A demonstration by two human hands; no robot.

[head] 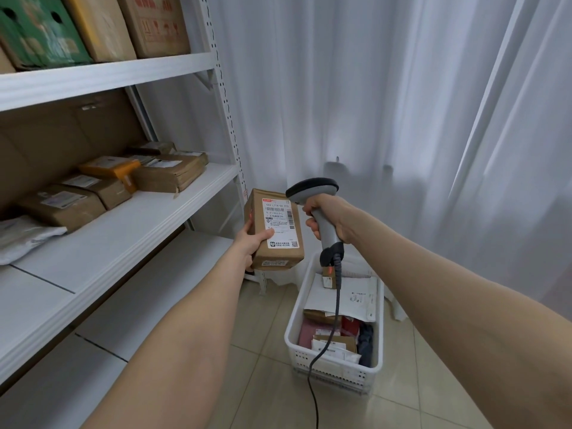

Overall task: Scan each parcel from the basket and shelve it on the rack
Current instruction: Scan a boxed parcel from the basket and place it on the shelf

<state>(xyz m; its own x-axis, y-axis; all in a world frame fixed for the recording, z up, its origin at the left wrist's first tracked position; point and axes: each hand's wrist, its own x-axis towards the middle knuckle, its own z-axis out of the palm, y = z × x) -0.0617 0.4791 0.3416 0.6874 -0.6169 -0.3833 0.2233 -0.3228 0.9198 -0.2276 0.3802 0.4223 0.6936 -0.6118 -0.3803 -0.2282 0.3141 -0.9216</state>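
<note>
My left hand (pixel 251 243) grips a small brown cardboard parcel (pixel 280 212) from below, its white shipping label turned up toward me. A faint red glow shows on the parcel's left side. My right hand (pixel 328 219) holds a grey handheld scanner (pixel 312 190) by its handle, the head tilted toward the parcel, just right of it. The scanner's black cable hangs down across the white basket (pixel 292 339) on the floor, which holds several parcels and envelopes. The white rack (pixel 148 209) stands to the left.
The rack's middle shelf carries several brown boxes (pixel 168 173), an orange parcel (pixel 113 168) and a grey bag (pixel 21 236); its front part is bare. The top shelf holds large cartons (pixel 102 26). White curtains (pixel 387 103) hang behind. Beige tiles cover the floor.
</note>
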